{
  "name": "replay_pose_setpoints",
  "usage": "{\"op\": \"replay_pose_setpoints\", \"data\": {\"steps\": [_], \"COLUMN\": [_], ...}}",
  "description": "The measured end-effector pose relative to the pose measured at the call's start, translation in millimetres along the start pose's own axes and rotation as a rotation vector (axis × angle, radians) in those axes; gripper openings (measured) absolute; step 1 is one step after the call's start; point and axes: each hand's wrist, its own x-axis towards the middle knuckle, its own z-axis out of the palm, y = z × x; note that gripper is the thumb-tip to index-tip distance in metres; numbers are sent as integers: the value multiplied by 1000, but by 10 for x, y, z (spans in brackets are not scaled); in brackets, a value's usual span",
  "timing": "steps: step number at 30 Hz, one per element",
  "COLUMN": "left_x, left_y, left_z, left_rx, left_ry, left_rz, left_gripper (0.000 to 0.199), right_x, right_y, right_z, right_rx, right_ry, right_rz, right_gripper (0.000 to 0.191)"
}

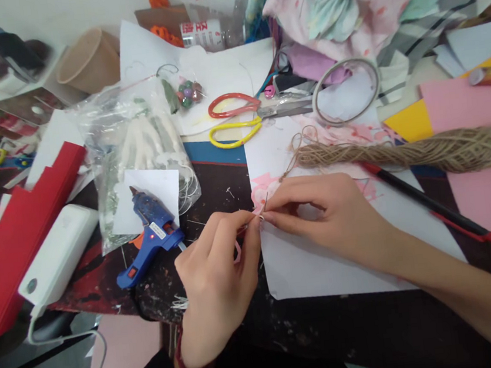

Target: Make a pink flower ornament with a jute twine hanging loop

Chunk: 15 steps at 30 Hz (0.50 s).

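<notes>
Both hands meet fingertip to fingertip over the left edge of a white paper sheet (326, 269). My left hand (222, 269) pinches a small piece of pink fabric (258, 211), part of which shows between thumb and fingers. Thumb and index finger of my right hand (324, 213) are closed on a thin needle (265, 199), which points up beside the fabric. Fine detail where the fingertips touch is hidden. Just beyond the right hand lie patterned pink scraps (337, 135) and a twine bundle (401, 151).
A blue glue gun (156, 232) with a lit red light lies left, near a white power bank (58, 252) and red strip (33, 232). Scissors (235, 135) and a tape roll (373, 84) lie beyond the hands. A black-and-red pencil (424, 199) is right.
</notes>
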Motion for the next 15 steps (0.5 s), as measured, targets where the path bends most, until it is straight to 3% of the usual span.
{"op": "replay_pose_setpoints", "data": {"steps": [15], "left_x": [10], "left_y": [16], "left_z": [42], "left_rx": [92], "left_ry": [48], "left_rz": [28], "left_gripper": [6], "right_x": [-9], "right_y": [-4], "right_z": [29], "right_rx": [194], "right_ry": [-1], "right_rz": [113], "right_gripper": [7]}}
